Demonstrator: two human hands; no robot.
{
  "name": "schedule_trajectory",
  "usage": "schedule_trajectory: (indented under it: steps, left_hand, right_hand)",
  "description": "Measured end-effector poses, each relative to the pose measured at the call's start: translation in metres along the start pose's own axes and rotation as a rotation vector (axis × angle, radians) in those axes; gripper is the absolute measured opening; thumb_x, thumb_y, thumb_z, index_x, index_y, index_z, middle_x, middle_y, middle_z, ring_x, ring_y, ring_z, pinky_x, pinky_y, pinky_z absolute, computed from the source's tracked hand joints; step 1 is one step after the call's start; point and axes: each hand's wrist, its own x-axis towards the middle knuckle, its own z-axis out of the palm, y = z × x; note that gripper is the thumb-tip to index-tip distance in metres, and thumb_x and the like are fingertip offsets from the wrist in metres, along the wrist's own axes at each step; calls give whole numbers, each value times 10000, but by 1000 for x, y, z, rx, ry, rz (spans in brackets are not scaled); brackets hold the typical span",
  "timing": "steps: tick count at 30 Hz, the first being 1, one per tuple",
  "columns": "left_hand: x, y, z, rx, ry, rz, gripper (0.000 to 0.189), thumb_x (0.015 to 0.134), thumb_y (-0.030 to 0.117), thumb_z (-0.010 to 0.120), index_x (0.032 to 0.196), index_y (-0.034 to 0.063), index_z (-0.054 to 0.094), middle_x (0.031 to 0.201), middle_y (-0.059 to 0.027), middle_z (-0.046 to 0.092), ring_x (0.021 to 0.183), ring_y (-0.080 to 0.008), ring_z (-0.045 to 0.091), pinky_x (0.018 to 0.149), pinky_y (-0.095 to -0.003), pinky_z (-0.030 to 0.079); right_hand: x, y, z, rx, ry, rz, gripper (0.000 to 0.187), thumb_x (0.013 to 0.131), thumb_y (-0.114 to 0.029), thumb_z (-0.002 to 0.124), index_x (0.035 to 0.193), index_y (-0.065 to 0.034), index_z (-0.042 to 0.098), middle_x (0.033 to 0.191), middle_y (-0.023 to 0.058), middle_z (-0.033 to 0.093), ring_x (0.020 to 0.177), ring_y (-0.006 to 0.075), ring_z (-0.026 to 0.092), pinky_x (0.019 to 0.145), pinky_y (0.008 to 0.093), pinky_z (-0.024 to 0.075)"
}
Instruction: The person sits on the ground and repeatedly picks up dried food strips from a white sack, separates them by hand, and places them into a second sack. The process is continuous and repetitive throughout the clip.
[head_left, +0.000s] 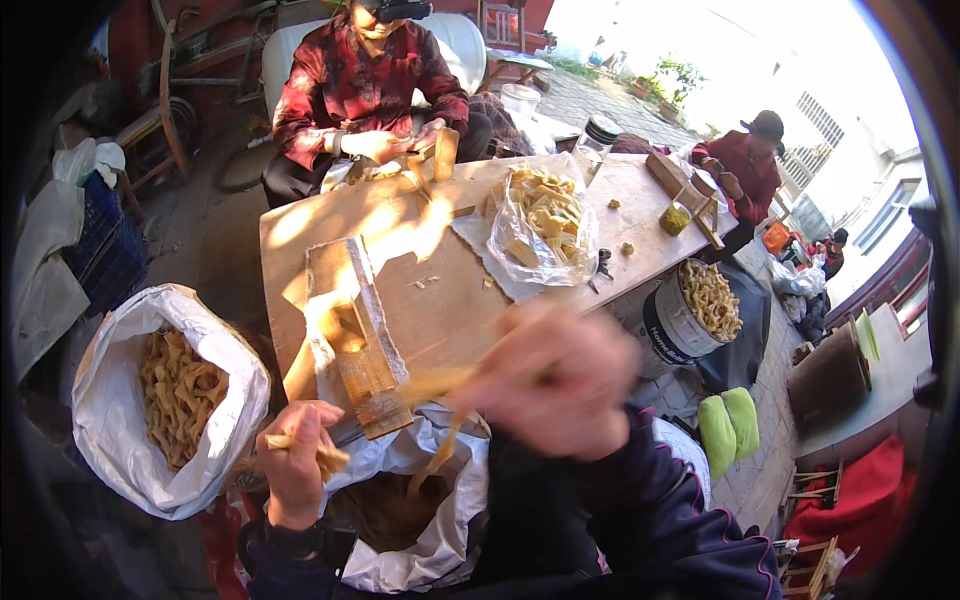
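My left hand (296, 457) is closed around a few pale yellow pieces (330, 459), above the left rim of an open white sack (469, 480). My right hand (551, 375) is blurred by motion, right of that sack; a blurred tan strip (431, 384) sticks out from it to the left. A thin tan piece (442, 456) hangs or falls over the sack's mouth; whether the hand touches it cannot be told. Between the hands, a wooden board with a raised block (379, 409) lies on the table's near edge, on a rough pale strip.
A white sack of twisted tan pieces (184, 397) stands at left. On the wooden table (450, 322) lies a clear bag of yellow pieces (551, 214). A filled bucket (667, 330) stands at right. Two people (375, 90) (750, 161) sit across the table and at its far right end.
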Motion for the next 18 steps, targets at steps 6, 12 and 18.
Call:
schedule_trajectory:
  steps: [6,12,18]
  left_hand:
    - [-25,8,8,52,-326,-322,233,948,152,583,893,-28,720,748,-25,650,663,-72,558,596,-256,438]
    - [-36,-9,35,-76,-502,-323,124,889,124,660,849,7,663,726,-14,630,703,-74,582,603,-253,466]
    - [-38,10,13,-419,-982,-494,476,876,261,738,1211,-58,627,723,-65,625,654,-152,613,592,-272,485]
  right_hand:
    - [-96,44,50,-49,-520,-40,196,750,-132,729,775,-69,545,660,74,498,563,278,576,513,385,476]
    - [-105,54,48,293,-487,70,203,867,-195,723,804,-56,588,659,98,570,578,335,580,513,396,458]
    - [-111,61,43,169,-240,359,181,927,-162,668,807,-28,642,604,91,597,513,263,605,476,357,451]
